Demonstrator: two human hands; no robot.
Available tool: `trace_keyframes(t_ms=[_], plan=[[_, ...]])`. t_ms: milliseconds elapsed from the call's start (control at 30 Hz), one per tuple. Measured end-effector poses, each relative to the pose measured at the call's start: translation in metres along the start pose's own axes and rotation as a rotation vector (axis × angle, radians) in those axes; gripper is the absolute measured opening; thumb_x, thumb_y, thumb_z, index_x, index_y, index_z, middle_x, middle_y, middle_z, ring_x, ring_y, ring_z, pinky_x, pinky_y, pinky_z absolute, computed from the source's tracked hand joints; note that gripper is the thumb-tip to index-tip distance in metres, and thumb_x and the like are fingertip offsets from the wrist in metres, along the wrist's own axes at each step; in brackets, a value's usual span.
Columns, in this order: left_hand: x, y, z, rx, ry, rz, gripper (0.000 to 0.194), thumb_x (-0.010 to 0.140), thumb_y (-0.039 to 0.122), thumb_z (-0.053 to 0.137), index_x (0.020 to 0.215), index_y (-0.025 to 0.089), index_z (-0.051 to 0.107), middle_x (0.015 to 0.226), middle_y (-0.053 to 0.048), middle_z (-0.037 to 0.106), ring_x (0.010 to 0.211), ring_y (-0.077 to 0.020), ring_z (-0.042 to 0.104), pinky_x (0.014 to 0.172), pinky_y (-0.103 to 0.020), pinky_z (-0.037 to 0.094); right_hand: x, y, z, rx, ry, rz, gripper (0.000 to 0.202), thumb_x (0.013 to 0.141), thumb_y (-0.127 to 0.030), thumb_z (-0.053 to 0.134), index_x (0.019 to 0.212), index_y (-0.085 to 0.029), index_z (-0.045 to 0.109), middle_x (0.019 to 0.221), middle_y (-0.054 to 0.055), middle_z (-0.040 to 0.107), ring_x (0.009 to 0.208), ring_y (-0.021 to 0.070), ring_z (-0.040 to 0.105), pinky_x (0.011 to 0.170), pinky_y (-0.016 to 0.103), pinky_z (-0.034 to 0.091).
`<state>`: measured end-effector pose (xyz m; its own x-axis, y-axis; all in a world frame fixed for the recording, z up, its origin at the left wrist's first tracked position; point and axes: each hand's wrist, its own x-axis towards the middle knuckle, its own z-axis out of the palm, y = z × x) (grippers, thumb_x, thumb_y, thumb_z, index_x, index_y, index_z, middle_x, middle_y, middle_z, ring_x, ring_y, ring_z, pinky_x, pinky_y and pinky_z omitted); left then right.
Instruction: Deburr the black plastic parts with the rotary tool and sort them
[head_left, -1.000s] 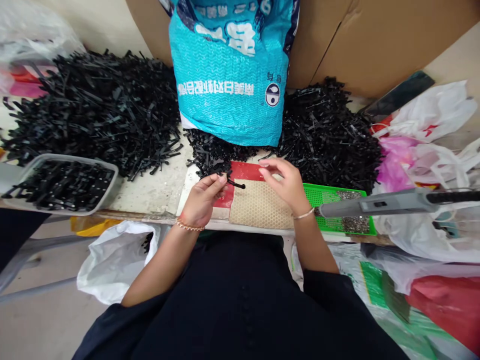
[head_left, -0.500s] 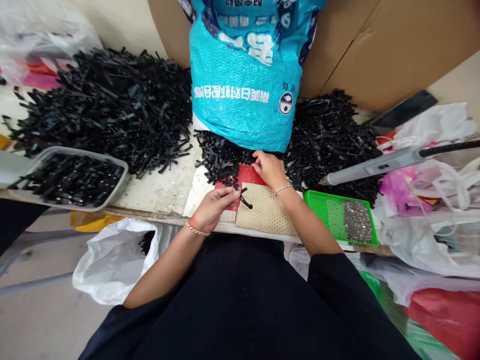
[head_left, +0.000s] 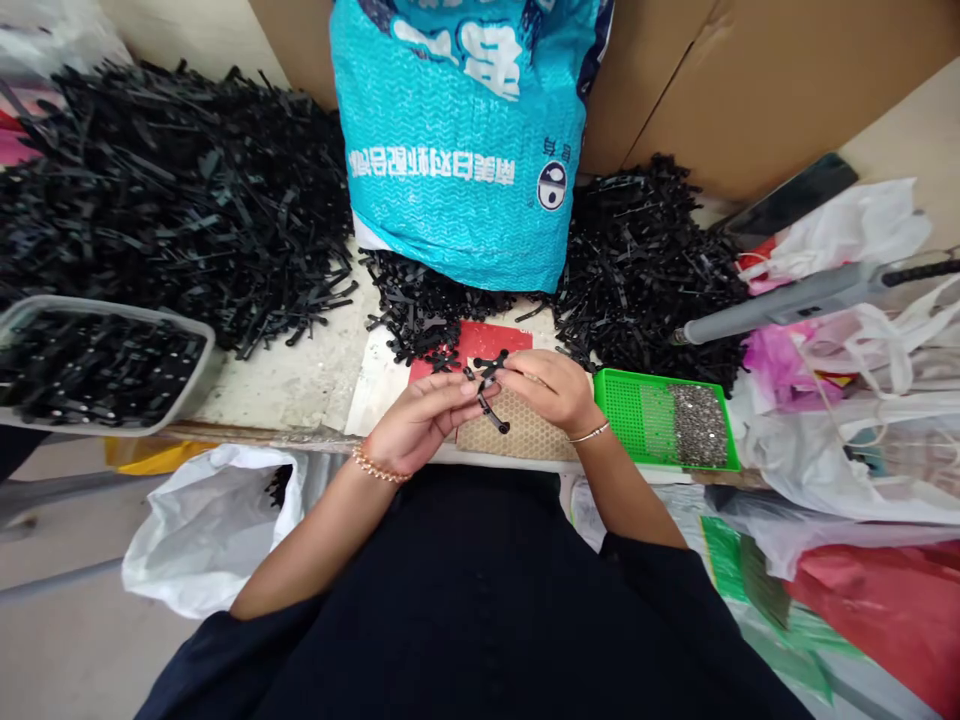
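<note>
Near the table's front edge, my left hand (head_left: 424, 415) pinches a curved black plastic strip (head_left: 493, 412) between thumb and fingers. Close beside it on the right, my right hand (head_left: 553, 390) is closed on another small black piece (head_left: 491, 362), which meets or overlaps the strip. A tan honeycomb-textured mat (head_left: 517, 430) lies under both hands, with a red sheet (head_left: 487, 338) behind it. Loose black pieces (head_left: 420, 325) are heaped just beyond, below a blue printed sack (head_left: 457, 190).
Large heaps of black pieces lie left (head_left: 187, 190) and right (head_left: 645, 270). A clear tub (head_left: 202, 350) of black parts stands at left. A green tray (head_left: 622, 410) holds small shiny bits. A grey rod-like tool (head_left: 780, 302) juts in from the right.
My right hand has come back from the heap under the sack to my left hand, now with a black piece. The whole view has shifted slightly.
</note>
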<state>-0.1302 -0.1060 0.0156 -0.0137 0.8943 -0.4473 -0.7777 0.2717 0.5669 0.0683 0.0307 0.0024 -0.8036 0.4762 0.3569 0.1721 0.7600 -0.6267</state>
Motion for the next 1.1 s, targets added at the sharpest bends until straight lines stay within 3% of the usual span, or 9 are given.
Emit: trace_keyframes(t_ms=[233,400,467,533,667,767,900,967,1100], plan=[[0.0,-0.008,0.008,0.087,0.14,0.115,0.026,0.062,0.024,0.105,0.078,0.016,0.086,0.088,-0.008,0.084,0.073,-0.014,0.076,0.078,-0.024,0.065,-0.011,-0.005,0.017,0.186,0.129,0.017,0.015,0.098,-0.034,0.068,0.103,-0.036,0.082,0.107,0.002,0.084,0.104,0.0229,0.079,0.097,0.048,0.069],[0.002,-0.014,0.012,0.2,0.154,0.193,0.031,0.058,0.035,0.107,0.072,0.018,0.085,0.08,-0.005,0.081,0.069,-0.0122,0.072,0.072,-0.023,0.062,-0.016,-0.021,0.032,0.713,0.405,0.362,0.023,0.095,-0.042,0.077,0.116,-0.032,0.076,0.103,0.001,0.082,0.084,0.0142,0.077,0.081,0.033,0.068],[0.001,-0.014,0.013,0.311,0.119,0.235,0.029,0.063,0.037,0.104,0.075,0.018,0.087,0.081,-0.005,0.081,0.07,-0.0123,0.071,0.073,-0.023,0.061,-0.012,-0.022,0.031,0.874,0.352,0.514,0.039,0.086,-0.049,0.086,0.118,-0.03,0.076,0.106,0.001,0.08,0.081,0.0116,0.072,0.076,0.028,0.064],[0.001,-0.014,0.013,0.435,0.084,0.293,0.024,0.069,0.036,0.101,0.079,0.019,0.088,0.085,-0.006,0.083,0.075,-0.0139,0.072,0.076,-0.025,0.06,-0.009,-0.02,0.028,0.948,0.211,0.606,0.047,0.078,-0.054,0.091,0.114,-0.027,0.078,0.103,0.002,0.079,0.082,0.0116,0.07,0.076,0.026,0.062],[-0.001,-0.014,0.011,0.581,0.035,0.342,0.019,0.073,0.034,0.097,0.08,0.019,0.088,0.089,-0.008,0.084,0.079,-0.0173,0.074,0.078,-0.028,0.06,-0.006,-0.016,0.022,1.05,0.063,0.673,0.043,0.072,-0.055,0.095,0.097,-0.024,0.08,0.097,0.001,0.079,0.08,0.011,0.068,0.075,0.026,0.06],[-0.002,-0.014,0.008,0.619,0.021,0.313,0.019,0.074,0.035,0.096,0.082,0.02,0.088,0.09,-0.008,0.085,0.081,-0.0189,0.075,0.08,-0.03,0.061,-0.007,-0.016,0.021,1.075,0.063,0.678,0.041,0.068,-0.05,0.099,0.091,-0.023,0.079,0.093,0.0,0.079,0.078,0.0098,0.069,0.076,0.025,0.061],[-0.006,-0.009,0.005,0.593,0.086,0.3,0.024,0.074,0.039,0.097,0.084,0.02,0.088,0.108,-0.01,0.086,0.093,-0.0209,0.078,0.087,-0.032,0.064,-0.005,-0.017,0.022,1.093,0.214,0.72,0.047,0.067,-0.053,0.099,0.094,-0.023,0.075,0.082,-0.003,0.074,0.071,0.0087,0.067,0.068,0.024,0.06],[-0.008,-0.006,0.006,0.547,0.092,0.211,0.031,0.07,0.044,0.1,0.082,0.019,0.087,0.101,-0.01,0.086,0.081,-0.0181,0.078,0.077,-0.029,0.066,-0.004,-0.018,0.021,1.121,0.251,0.738,0.05,0.066,-0.054,0.099,0.095,-0.023,0.073,0.078,-0.005,0.071,0.067,0.0079,0.065,0.065,0.023,0.06],[-0.008,-0.004,0.011,0.429,0.03,-0.017,0.044,0.063,0.051,0.104,0.08,0.016,0.084,0.084,-0.009,0.084,0.064,-0.0148,0.076,0.065,-0.025,0.066,-0.002,-0.02,0.019,1.136,0.201,0.719,0.048,0.067,-0.049,0.1,0.095,-0.022,0.072,0.076,-0.006,0.069,0.065,0.0068,0.063,0.063,0.021,0.057]])
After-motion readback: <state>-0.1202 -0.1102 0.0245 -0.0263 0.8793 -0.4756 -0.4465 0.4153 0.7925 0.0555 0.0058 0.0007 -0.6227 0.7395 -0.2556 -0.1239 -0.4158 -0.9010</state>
